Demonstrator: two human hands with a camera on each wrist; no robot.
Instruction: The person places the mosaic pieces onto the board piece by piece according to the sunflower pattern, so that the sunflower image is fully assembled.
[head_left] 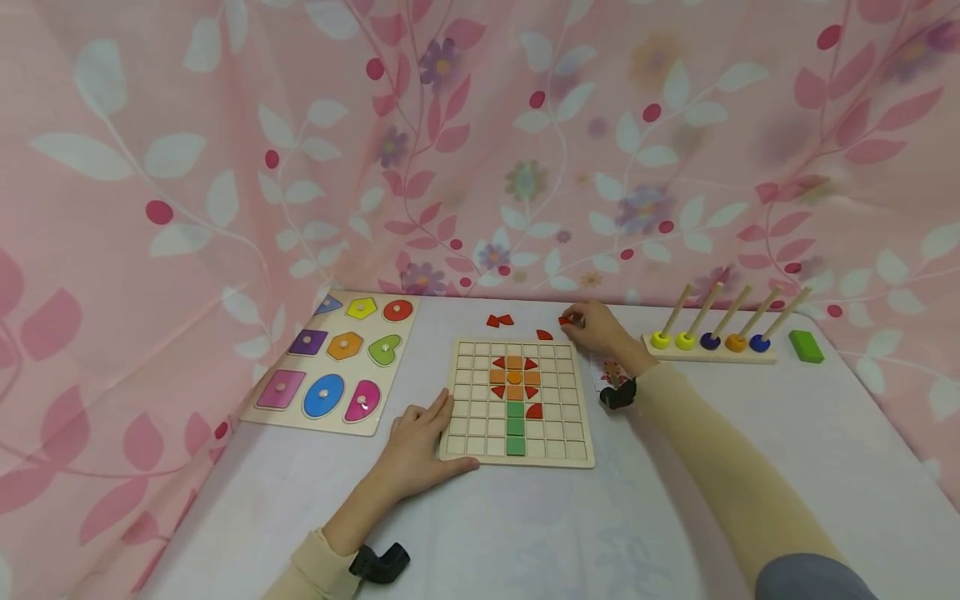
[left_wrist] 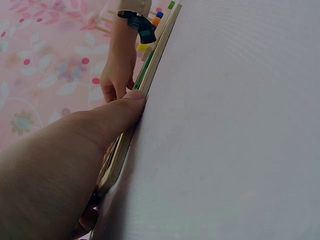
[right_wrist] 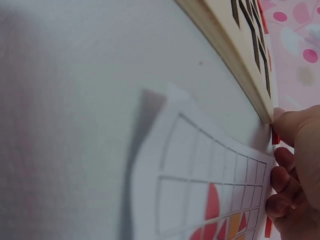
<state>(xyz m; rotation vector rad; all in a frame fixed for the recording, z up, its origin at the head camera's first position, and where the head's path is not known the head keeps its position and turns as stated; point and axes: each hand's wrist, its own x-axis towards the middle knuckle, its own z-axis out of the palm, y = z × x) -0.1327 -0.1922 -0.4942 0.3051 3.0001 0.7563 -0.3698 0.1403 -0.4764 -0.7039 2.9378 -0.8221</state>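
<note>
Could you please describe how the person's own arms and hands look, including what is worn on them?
The left hand and right hand are bare, without gloves. The left sleeve and right sleeve are long, pale beige and plain. Each wrist wears a small black device, left device and right device. No cable is visible.

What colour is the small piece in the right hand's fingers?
The small piece is red; the head view shows it best.
</note>
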